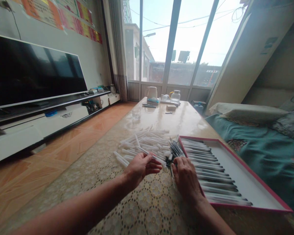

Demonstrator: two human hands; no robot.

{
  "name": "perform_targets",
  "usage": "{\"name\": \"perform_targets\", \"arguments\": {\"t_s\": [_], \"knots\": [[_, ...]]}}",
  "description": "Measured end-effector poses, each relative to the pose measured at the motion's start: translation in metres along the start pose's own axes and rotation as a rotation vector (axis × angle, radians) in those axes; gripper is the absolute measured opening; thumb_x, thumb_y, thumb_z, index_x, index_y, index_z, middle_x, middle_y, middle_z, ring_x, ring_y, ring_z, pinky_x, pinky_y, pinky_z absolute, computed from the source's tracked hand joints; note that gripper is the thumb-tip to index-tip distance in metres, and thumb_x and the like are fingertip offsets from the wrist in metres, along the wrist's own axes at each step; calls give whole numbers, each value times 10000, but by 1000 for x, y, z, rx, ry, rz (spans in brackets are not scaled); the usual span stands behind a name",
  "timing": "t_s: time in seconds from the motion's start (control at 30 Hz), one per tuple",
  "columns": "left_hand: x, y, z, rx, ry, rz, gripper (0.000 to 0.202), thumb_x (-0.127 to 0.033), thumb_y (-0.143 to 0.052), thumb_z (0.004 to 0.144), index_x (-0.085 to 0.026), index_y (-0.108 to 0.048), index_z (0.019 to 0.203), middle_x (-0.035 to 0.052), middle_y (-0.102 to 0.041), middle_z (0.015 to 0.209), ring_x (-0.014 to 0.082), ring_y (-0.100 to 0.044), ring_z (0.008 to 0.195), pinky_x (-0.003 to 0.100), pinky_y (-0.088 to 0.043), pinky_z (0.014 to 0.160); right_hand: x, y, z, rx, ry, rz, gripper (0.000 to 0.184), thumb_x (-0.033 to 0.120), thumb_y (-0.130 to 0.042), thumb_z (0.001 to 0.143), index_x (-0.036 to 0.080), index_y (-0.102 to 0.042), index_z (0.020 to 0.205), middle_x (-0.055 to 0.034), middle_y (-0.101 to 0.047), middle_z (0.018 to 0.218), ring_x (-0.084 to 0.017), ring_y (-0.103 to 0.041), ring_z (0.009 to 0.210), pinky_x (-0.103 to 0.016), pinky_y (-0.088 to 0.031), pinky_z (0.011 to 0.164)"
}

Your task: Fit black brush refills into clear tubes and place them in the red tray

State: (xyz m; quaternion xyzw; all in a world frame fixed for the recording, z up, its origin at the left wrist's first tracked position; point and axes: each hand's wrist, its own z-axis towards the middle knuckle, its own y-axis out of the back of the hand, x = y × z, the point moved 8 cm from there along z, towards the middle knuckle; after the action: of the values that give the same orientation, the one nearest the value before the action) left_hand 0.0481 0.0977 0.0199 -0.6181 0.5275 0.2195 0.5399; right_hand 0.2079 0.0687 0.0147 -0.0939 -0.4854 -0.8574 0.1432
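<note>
Between the thumb and fingers of my left hand [140, 167] is a white, see-through pen barrel [159, 160], its free end pointing right. My right hand [186, 178] is closed, fingers curled down at the near end of a bundle of thin dark pen refills [176, 148]; what its fingertips hold is hidden. Small black pieces [168, 161] lie between the two hands. Beyond my left hand spreads a loose heap of white pen barrels [147, 141]. Right of my right hand, a pink-rimmed shallow box [257, 180] holds a row of dark-ended pens [210, 163].
The patterned table [147, 209] runs toward the windows. On it stand a drinking glass [136, 113], a glass jug [175, 96], a kettle [151, 92] and a small box [171, 107]. A teal-covered sofa [262, 151] is at right; a television [36, 71] stands left.
</note>
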Motion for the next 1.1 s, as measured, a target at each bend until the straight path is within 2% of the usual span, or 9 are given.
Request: {"name": "perform_targets", "arguments": {"t_s": [0.07, 0.2, 0.33, 0.47, 0.63, 0.87, 0.97, 1.1], "knots": [[-6, 5, 9, -7, -13, -1, 121, -146, -550, 821, -122, -574, 705, 110, -706, 591, 171, -667, 501, 257, -542, 505, 2, 1, -1, -10, -10, 81, 105, 199, -436, 866, 189, -513, 794, -58, -552, 761, -216, -508, 745, -333, -379, 705], [-8, 16, 15, -71, -57, -79, 180, -148, -516, 843, -123, -579, 677, 101, -711, 618, 159, -681, 563, 248, -554, 571, 10, 3, -2, -15, -21, 279, 109, 220, -425, 877, 194, -479, 786, -9, -537, 698, -156, -511, 628, -270, -397, 615], [14, 18, 11, -136, -92, -199, 211, -168, -490, 864, -135, -569, 672, 88, -713, 647, 147, -686, 622, 254, -559, 656, 17, 5, -2, -20, -41, 461, 72, 227, -482, 842, 195, -503, 781, 11, -541, 679, -138, -509, 610, -247, -406, 592], [34, 18, 9, -141, -105, -263, 169, -178, -512, 856, -130, -578, 708, 95, -715, 663, 167, -694, 646, 285, -562, 681, 16, 5, -1, -39, -94, 619, 72, 252, -522, 823, 187, -527, 793, 10, -561, 676, -137, -525, 615, -240, -425, 580], [37, 23, 10, -117, -141, -285, 94, -173, -558, 828, -120, -595, 759, 103, -722, 679, 178, -696, 635, 288, -562, 655, 4, 10, 5, -93, -230, 830, 156, 325, -581, 785, 174, -551, 805, 7, -562, 667, -137, -534, 610, -240, -439, 565], [36, 23, 11, -83, -172, -290, 73, -173, -578, 813, -118, -608, 775, 85, -721, 665, 183, -697, 646, 307, -563, 677, -14, 28, 23, -184, -449, 932, 195, 345, -590, 768, 163, -547, 826, 9, -567, 658, -116, -522, 567, -231, -417, 531], [36, 23, 11, -95, -187, -286, 61, -173, -591, 804, -120, -606, 779, 85, -724, 666, 180, -698, 634, 292, -563, 658, -11, 26, 34, -148, -480, 968, 209, 350, -589, 750, 153, -550, 807, -13, -594, 672, -116, -541, 543, -230, -419, 500], [35, 23, 10, -109, -196, -285, 47, -170, -595, 801, -125, -598, 787, 86, -725, 660, 180, -699, 626, 288, -564, 652, 4, 18, 39, -53, -441, 964, 190, 339, -610, 711, 153, -569, 713, 0, -588, 592, -114, -533, 491, -217, -400, 451]]}}
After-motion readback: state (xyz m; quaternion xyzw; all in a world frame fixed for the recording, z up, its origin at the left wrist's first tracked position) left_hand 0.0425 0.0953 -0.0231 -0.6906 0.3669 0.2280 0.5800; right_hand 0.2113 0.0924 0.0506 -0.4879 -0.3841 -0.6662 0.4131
